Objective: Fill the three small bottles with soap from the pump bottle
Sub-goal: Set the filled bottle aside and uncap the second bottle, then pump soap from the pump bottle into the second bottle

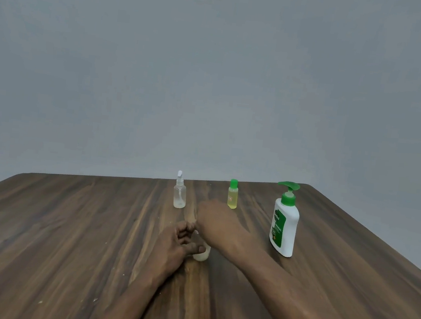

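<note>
— The table [66, 221]?
— Dark wood grain, smooth, faint sheen.
— And the pump bottle [288, 234]?
— Glossy white plastic, green plastic pump. The spray bottle [179, 196] is clear plastic; the wall [213, 81], matt.

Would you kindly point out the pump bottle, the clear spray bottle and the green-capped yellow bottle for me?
pump bottle [289, 228]: head view, on its white body.
clear spray bottle [180, 195]: head view, on its transparent body.
green-capped yellow bottle [232, 198]: head view, on its yellow body.
</note>
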The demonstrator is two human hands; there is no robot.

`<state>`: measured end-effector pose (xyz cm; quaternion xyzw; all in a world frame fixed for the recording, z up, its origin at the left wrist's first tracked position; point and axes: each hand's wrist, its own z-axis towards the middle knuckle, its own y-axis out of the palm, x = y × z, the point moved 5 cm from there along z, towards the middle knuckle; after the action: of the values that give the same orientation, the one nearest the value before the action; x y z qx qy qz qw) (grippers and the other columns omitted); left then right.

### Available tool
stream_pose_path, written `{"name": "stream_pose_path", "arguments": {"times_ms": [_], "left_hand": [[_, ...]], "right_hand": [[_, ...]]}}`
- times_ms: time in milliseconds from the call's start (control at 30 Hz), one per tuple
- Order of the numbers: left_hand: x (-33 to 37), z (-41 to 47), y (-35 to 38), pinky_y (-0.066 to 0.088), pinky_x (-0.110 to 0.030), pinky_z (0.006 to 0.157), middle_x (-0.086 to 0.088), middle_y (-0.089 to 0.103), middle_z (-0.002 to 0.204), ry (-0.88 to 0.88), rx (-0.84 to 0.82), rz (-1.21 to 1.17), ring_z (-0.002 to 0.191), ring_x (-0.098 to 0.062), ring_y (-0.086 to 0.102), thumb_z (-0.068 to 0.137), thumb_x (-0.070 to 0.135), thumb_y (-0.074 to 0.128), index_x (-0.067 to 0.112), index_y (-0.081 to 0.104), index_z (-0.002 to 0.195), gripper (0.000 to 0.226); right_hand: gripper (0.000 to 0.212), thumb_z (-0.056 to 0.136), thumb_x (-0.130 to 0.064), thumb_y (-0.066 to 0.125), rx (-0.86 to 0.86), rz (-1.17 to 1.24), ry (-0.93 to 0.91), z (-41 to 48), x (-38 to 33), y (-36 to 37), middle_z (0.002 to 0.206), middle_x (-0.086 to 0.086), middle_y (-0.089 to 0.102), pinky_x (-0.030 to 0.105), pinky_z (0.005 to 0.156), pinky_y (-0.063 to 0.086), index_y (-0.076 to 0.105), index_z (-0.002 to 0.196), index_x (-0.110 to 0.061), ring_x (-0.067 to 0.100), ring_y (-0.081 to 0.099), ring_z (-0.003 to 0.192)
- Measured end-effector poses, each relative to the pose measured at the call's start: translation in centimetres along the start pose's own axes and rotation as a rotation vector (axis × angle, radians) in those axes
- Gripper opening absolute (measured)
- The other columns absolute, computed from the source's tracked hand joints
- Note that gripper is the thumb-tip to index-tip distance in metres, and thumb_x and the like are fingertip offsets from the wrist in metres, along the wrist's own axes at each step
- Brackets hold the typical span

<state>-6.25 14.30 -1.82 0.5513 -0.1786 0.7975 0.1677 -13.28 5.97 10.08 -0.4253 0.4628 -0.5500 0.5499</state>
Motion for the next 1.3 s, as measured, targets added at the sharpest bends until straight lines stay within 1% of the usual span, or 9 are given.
{"name": "stream_pose_path", "arguments": {"times_ms": [133, 267, 367, 567, 867, 1000, 1133, 1233, 1300], "left_hand": [[0.0, -0.1, -0.1, 0.056, -0.061, 0.088, -0.015, 0.077, 0.095, -0.020, 0.018, 0.015, 0.094, -0.039, 0.072, 0.064, 0.011, 0.085, 0.005, 0.071, 0.097, 0.037], [0.0, -0.2, -0.1, 0.058, -0.054, 0.089, -0.014, 0.077, 0.096, -0.048, 0.012, 0.027, 0.094, -0.035, 0.073, 0.071, 0.002, 0.086, 0.002, 0.069, 0.102, 0.035], [0.0, -0.2, -0.1, 0.059, -0.052, 0.089, -0.013, 0.077, 0.097, -0.058, 0.023, 0.035, 0.094, -0.034, 0.074, 0.074, -0.002, 0.083, 0.001, 0.068, 0.104, 0.033], [-0.1, 0.0, -0.2, 0.061, -0.045, 0.085, -0.010, 0.078, 0.096, -0.053, 0.025, 0.052, 0.093, -0.032, 0.074, 0.072, 0.000, 0.084, 0.006, 0.070, 0.101, 0.033], [0.0, -0.1, -0.2, 0.061, -0.040, 0.082, -0.005, 0.079, 0.095, -0.049, 0.027, 0.077, 0.089, -0.025, 0.075, 0.071, 0.002, 0.086, 0.009, 0.071, 0.098, 0.032], [0.1, -0.2, -0.2, 0.061, -0.044, 0.085, -0.006, 0.079, 0.096, -0.050, 0.024, 0.086, 0.091, -0.026, 0.075, 0.070, 0.004, 0.086, 0.010, 0.071, 0.099, 0.033], [0.2, -0.3, -0.1, 0.061, -0.044, 0.086, -0.004, 0.079, 0.096, -0.043, 0.026, 0.101, 0.091, -0.025, 0.075, 0.072, 0.005, 0.086, 0.010, 0.071, 0.100, 0.033], [0.2, -0.3, -0.1, 0.061, -0.042, 0.086, -0.004, 0.079, 0.095, -0.038, 0.031, 0.107, 0.090, -0.023, 0.075, 0.072, 0.005, 0.086, 0.011, 0.071, 0.100, 0.032], [0.3, -0.3, 0.0, 0.060, -0.041, 0.086, -0.005, 0.078, 0.096, -0.031, 0.026, 0.103, 0.091, -0.024, 0.075, 0.073, 0.005, 0.086, 0.011, 0.071, 0.101, 0.032]], "right_hand": [[0.026, 0.085, -0.002, 0.053, 0.014, 0.124, -0.104, 0.4, 1.1, -1.9, 0.112, 0.004, 0.064, 0.024, 0.069, 0.047, 0.067, 0.105, -0.013, 0.019, 0.058, 0.101], [0.033, 0.085, 0.001, 0.052, 0.176, 0.187, -0.013, 2.5, 5.5, -3.6, 0.117, 0.005, 0.062, 0.022, 0.077, 0.044, 0.070, 0.107, -0.016, 0.020, 0.056, 0.109], [0.034, 0.088, -0.002, 0.051, 0.072, 0.125, 0.041, 3.7, 8.1, -0.1, 0.122, 0.010, 0.062, 0.026, 0.089, 0.047, 0.067, 0.115, -0.015, 0.023, 0.059, 0.109], [0.022, 0.085, -0.008, 0.057, -0.024, 0.099, 0.076, 4.7, 9.3, 5.8, 0.106, 0.015, 0.067, 0.024, 0.069, 0.041, 0.066, 0.105, -0.004, 0.028, 0.062, 0.097], [0.016, 0.082, -0.011, 0.063, -0.032, 0.129, 0.070, 5.3, 9.1, 8.0, 0.094, 0.012, 0.068, 0.031, 0.074, 0.053, 0.069, 0.095, -0.005, 0.026, 0.063, 0.089], [0.034, 0.081, -0.013, 0.066, 0.000, 0.256, 0.123, 4.7, 9.8, 8.2, 0.108, 0.013, 0.064, 0.033, 0.083, 0.052, 0.062, 0.115, -0.007, 0.027, 0.061, 0.101], [0.020, 0.086, -0.009, 0.052, 0.262, 0.289, 0.153, 2.2, 10.4, 4.8, 0.091, 0.011, 0.067, 0.028, 0.064, 0.043, 0.065, 0.101, -0.007, 0.026, 0.062, 0.085], [0.011, 0.085, -0.016, 0.055, 0.714, 0.296, 0.051, -2.6, 10.6, 1.3, 0.067, -0.003, 0.062, 0.026, 0.062, 0.045, 0.065, 0.081, -0.014, 0.010, 0.052, 0.061], [0.008, 0.084, -0.018, 0.058, 1.031, 0.267, 0.055, -6.4, 11.7, -0.4, 0.073, -0.007, 0.060, 0.021, 0.065, 0.042, 0.065, 0.088, -0.016, 0.007, 0.051, 0.064]]}}
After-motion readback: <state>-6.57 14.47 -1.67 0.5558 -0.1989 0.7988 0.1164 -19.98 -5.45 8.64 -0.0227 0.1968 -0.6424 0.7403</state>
